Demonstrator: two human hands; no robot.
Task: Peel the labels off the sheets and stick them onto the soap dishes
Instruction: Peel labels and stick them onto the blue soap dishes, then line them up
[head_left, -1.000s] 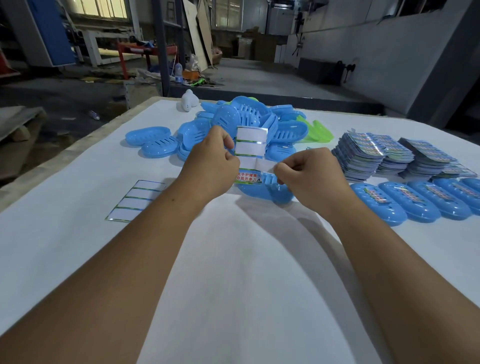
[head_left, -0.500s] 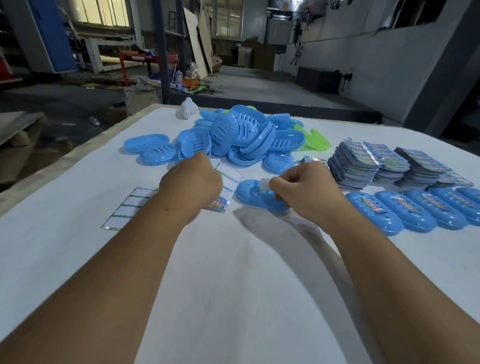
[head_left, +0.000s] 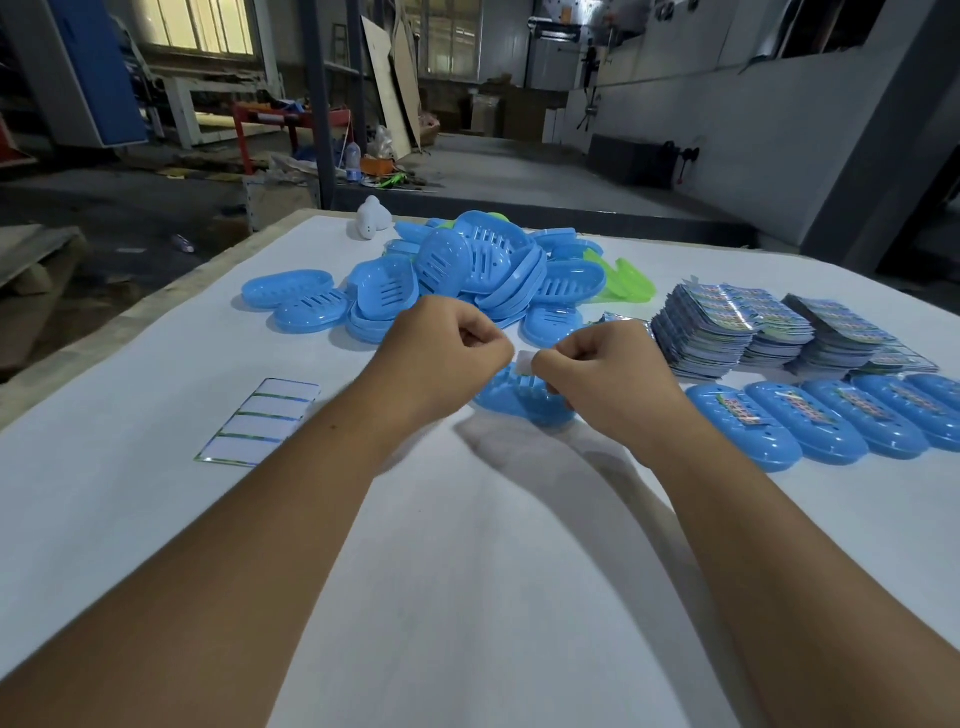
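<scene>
Well left of my grip, one used backing sheet (head_left: 260, 421) lies flat on the white counter (head_left: 467, 597), five blank strips on it. Beyond it and still left, two single blue soap dishes (head_left: 298, 299) sit side by side at the edge of the big blue pile (head_left: 467, 270); that heap is too tangled to count, and it sits just past my knuckles. One small white object (head_left: 373, 218) stands at the far counter edge behind the pile.

My left hand (head_left: 441, 358) is curled tight, thumb and forefinger meeting at the tip; whether anything is pinched there I cannot tell. Right beside it, my right hand (head_left: 597, 374) pinches one small white label (head_left: 524, 362) between thumb and forefinger. Directly under both grips lies one blue soap dish (head_left: 511, 400), partly hidden by my hands.

Past the grip and to the right, a green dish (head_left: 626, 283) pokes out from behind the pile. Further right, three stacks of printed label sheets (head_left: 717, 322) stand close together. In front of them, four labelled dishes (head_left: 748, 423) lie in a row touching one another, with a fifth cut off by the frame edge.
</scene>
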